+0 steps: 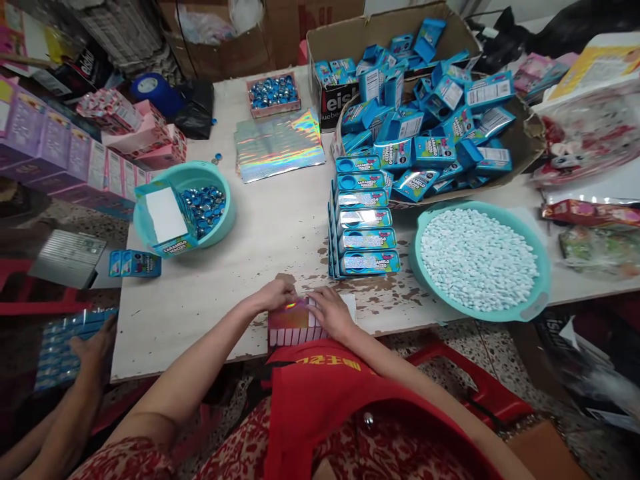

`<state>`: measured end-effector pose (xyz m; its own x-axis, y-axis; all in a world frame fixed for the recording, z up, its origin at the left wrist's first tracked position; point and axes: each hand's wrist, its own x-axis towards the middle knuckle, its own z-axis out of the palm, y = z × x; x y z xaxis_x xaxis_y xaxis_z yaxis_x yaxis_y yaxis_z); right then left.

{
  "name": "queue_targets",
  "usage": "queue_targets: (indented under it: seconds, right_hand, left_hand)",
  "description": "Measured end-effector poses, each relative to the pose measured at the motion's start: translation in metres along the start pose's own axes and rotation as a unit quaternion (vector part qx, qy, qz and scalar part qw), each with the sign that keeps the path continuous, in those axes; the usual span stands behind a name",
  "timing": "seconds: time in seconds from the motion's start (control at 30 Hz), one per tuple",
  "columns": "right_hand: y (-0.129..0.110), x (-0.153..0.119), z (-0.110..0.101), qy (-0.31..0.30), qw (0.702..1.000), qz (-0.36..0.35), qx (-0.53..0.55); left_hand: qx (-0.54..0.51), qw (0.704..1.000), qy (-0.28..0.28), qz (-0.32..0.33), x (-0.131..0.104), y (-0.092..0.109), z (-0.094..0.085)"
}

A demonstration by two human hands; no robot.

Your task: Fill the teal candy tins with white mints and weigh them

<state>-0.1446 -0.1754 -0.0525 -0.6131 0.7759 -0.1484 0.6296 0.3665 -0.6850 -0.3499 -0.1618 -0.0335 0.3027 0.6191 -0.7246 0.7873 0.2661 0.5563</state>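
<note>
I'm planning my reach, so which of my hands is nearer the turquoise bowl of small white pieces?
Right. Your right hand is left of the turquoise bowl, not touching it; your left hand is farther left, beyond the right one.

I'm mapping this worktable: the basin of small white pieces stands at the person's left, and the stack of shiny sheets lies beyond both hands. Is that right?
Not quite: the head view shows the basin of small white pieces at the person's right. The stack of shiny sheets does lie beyond the left hand and right hand.
</note>
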Motion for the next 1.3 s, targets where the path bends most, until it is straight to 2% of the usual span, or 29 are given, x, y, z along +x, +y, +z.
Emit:
queue_targets:
  seconds: [0.1, 0.23, 0.33, 0.47, 0.57, 0.63, 0.73, 0.8, 0.9, 1.0, 1.07, 1.17, 1.23, 1.3]
  right_hand:
    - [-0.006, 0.002, 0.006, -0.035, 0.995, -0.037, -0.083]
    - [-0.004, -0.006, 0.012, -0.047, 0.99, -0.063, -0.113]
    - [0.0, -0.005, 0.012, -0.034, 0.99, -0.055, -0.122]
    - [-0.004, 0.004, 0.003, -0.06, 0.988, -0.024, -0.137]
    - [-0.015, 0.004, -0.015, -0.052, 0.995, 0.002, -0.09]
    - [-0.027, -0.002, -0.034, -0.034, 0.998, 0.004, -0.047]
    - [-0.048, -0.016, -0.069, 0.01, 1.0, -0.017, 0.003]
    - [-0.063, -0.026, -0.092, 0.067, 0.997, -0.029, 0.014]
    - [-0.082, -0.03, -0.127, 0.171, 0.984, -0.051, 0.01]
    - [-0.086, -0.008, -0.165, 0.263, 0.962, -0.064, 0.013]
    - [-0.078, 0.021, -0.19, 0.307, 0.95, -0.044, 0.032]
    - [-0.056, 0.074, -0.217, 0.306, 0.95, 0.018, 0.057]
    - [-0.041, 0.104, -0.226, 0.292, 0.953, 0.06, 0.057]
    - [-0.029, 0.123, -0.227, 0.286, 0.952, 0.089, 0.062]
  left_hand:
    - [0.037, 0.998, 0.051, 0.006, 0.004, 0.004, 0.0]
    - [0.038, 0.997, 0.074, -0.003, 0.009, 0.001, 0.005]
    - [0.037, 0.996, 0.086, -0.002, 0.013, -0.002, 0.008]
    - [0.047, 0.992, 0.114, -0.008, 0.013, 0.0, 0.01]
    - [0.041, 0.985, 0.165, -0.013, 0.0, 0.009, 0.013]
    - [-0.02, 0.983, 0.175, 0.053, -0.016, 0.021, 0.016]
    - [-0.132, 0.972, 0.112, 0.16, -0.045, 0.044, 0.018]
    - [-0.174, 0.966, 0.083, 0.17, -0.065, 0.062, 0.014]
    - [-0.194, 0.957, 0.099, 0.192, -0.086, 0.091, -0.01]
    - [-0.159, 0.946, 0.164, 0.231, -0.088, 0.121, -0.052]
    - [-0.14, 0.931, 0.213, 0.262, -0.075, 0.138, -0.084]
    - [-0.13, 0.911, 0.238, 0.311, -0.041, 0.154, -0.128]
    - [-0.143, 0.908, 0.231, 0.319, -0.017, 0.158, -0.147]
    - [-0.182, 0.911, 0.209, 0.305, 0.002, 0.159, -0.157]
